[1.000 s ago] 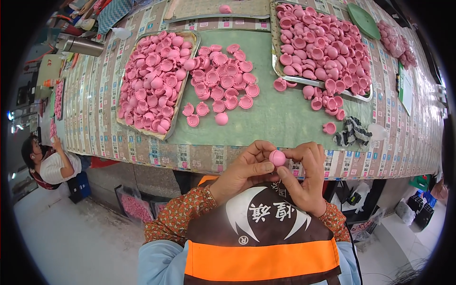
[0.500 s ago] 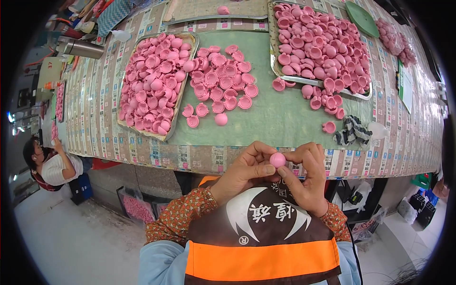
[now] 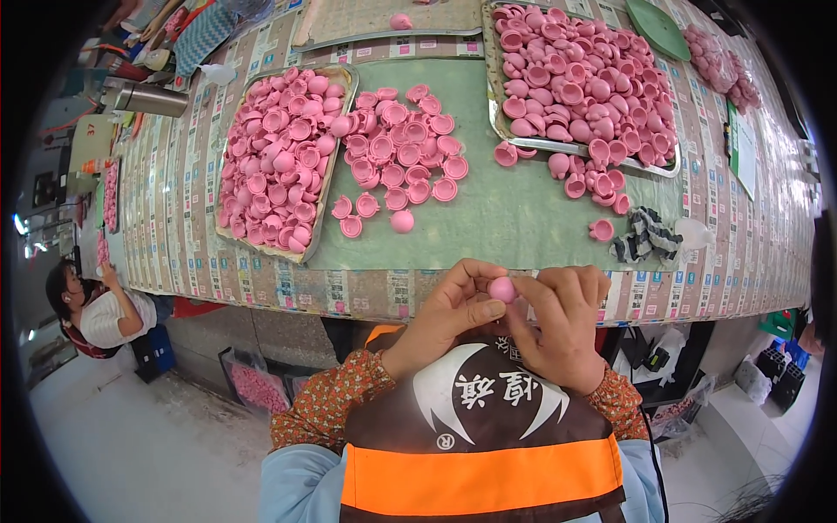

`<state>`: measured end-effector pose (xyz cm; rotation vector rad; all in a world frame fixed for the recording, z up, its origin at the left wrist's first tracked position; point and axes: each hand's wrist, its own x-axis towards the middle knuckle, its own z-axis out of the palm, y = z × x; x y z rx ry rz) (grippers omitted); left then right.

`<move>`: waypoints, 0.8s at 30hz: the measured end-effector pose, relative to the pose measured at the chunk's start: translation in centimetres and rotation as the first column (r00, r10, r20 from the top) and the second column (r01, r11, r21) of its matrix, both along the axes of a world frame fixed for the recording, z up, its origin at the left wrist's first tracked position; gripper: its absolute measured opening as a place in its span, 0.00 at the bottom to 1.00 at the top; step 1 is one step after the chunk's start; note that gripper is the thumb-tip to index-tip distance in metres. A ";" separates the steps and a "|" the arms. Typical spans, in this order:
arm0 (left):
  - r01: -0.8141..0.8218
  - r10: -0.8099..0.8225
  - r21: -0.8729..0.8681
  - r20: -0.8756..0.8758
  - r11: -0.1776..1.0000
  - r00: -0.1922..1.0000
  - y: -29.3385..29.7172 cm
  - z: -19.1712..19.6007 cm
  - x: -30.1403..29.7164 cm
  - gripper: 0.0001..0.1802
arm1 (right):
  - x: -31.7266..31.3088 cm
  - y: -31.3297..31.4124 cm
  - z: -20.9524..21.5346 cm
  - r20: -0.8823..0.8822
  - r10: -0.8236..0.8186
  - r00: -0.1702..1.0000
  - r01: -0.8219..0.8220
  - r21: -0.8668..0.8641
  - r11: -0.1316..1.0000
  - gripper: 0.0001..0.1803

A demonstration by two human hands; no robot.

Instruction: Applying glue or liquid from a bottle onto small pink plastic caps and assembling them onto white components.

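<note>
A smooth pink plastic ball [image 3: 502, 289] is held up in front of my chest, near the table's front edge. My left hand [image 3: 446, 315] pinches it between thumb and fingers from the left. Against its right side are the bent fingers of my right hand [image 3: 561, 321], the thumb low beside it. Beyond my hands, loose pink hollow half-shells [image 3: 397, 139] lie on a green mat [image 3: 418, 248], most with their open side up. A single rounded pink piece [image 3: 402, 221] sits at the near end of that group.
A tray [image 3: 324, 209] heaped with pink shells stands left, another tray [image 3: 538, 144] at the back right. A striped cloth [image 3: 647, 237] lies to the right. Farther off are a green plate [image 3: 658, 30] and a metal flask [image 3: 150, 98]. Another person [image 3: 109, 305] sits at the far left.
The ball has shifted slightly up and left between my fingers. My right hand's fingers have lifted and moved around its right side. The view has shifted slightly.
</note>
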<state>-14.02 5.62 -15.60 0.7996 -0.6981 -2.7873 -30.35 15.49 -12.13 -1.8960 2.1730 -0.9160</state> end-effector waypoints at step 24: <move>-0.033 -0.003 -0.439 -0.081 0.898 0.997 -0.3 -0.7 0.6 0.19 | -0.1 -0.2 -1.3 0.168 0.044 0.985 -0.037 -0.046 0.998 0.25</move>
